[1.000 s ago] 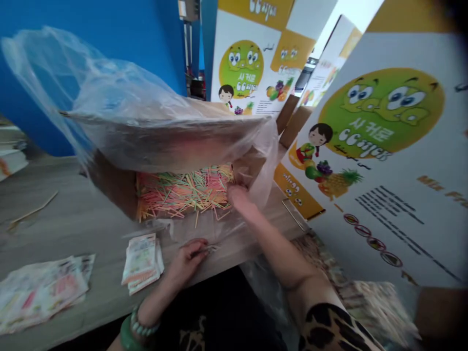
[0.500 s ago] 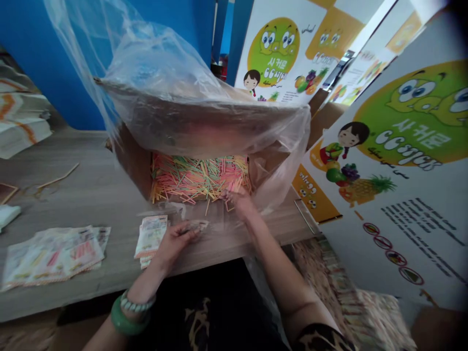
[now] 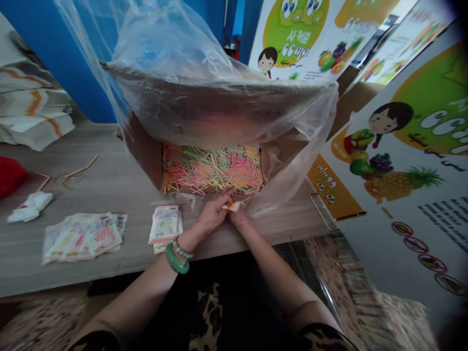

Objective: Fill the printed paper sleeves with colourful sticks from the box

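Note:
My left hand point(image 3: 214, 212) is closed around a small plastic packet point(image 3: 231, 206) at the front edge of an open box. Right beside it, touching or nearly so, my right hand point(image 3: 238, 218) has curled fingers; what they hold is hidden. Thin pink, green and yellow candy sticks point(image 3: 212, 168) fill the bottom of the cardboard box point(image 3: 141, 146), which a clear plastic liner point(image 3: 175, 117) drapes over. A stack of printed packets point(image 3: 164, 224) lies left of my left wrist. Farther left, filled packets point(image 3: 86, 236) overlap in a fanned pile.
Crumpled white tissue point(image 3: 34, 205), a red object point(image 3: 10, 175) and a rubber band point(image 3: 68, 180) lie at the table's left. White-and-orange bundles point(image 3: 34, 107) are stacked behind. Tall printed cartons point(image 3: 398, 161) stand on the right, close to the box.
My right hand has drawn back from the candy sticks to the packet. My left hand has moved right and up to meet it. The whole view has shifted, showing more of the table's left.

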